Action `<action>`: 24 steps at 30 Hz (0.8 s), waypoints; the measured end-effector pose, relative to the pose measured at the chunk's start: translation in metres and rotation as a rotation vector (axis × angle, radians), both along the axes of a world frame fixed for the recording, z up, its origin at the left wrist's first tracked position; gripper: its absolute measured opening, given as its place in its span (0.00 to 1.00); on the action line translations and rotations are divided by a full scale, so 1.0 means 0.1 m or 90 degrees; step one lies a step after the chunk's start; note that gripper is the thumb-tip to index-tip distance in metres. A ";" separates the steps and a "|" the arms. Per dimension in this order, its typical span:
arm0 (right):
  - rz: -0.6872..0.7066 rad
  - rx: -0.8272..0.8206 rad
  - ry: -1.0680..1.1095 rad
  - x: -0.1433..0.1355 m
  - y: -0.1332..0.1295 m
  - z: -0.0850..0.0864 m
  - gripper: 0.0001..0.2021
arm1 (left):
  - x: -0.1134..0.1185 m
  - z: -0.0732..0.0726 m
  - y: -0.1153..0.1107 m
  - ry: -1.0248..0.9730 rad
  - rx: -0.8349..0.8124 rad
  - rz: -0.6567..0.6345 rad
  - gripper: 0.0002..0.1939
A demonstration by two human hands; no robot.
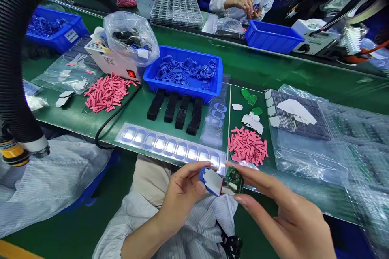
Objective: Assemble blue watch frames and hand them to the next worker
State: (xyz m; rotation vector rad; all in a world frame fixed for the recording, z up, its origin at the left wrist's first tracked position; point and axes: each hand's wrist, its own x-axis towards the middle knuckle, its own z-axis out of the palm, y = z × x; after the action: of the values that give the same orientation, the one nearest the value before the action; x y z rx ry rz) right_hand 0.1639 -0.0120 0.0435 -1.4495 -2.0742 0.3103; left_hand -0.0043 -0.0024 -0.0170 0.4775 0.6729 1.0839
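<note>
My left hand [185, 190] pinches a small blue plastic frame [203, 175] with a white panel [213, 181] set in it and a thin red edge on its right side. Between the thumb and fingers of my right hand [282, 202] is a small green circuit board [234, 179], tilted, with a white connector on its face. The two parts are held side by side, close together, above my lap at the front edge of the bench. Whether a ribbon joins them I cannot tell.
On the green bench lie pink strips [247, 145], a clear strip of oval films [170, 143], black stacked pieces [181, 113] and a blue bin [182, 83] of blue frames. A black hose [12, 48] arches at left. Across the bench, a co-worker's hands [247, 6] hold something small.
</note>
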 end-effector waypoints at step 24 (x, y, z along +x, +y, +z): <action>0.159 0.034 -0.067 0.00 0.03 -0.10 0.23 | -0.06 -0.06 0.01 0.172 0.181 0.102 0.12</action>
State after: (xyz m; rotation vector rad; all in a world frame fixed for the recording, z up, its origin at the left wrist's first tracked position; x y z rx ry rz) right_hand 0.1636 -0.0092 0.0331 -1.1990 -2.3354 0.2788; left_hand -0.0104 -0.0017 -0.0232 0.8359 0.8074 1.2877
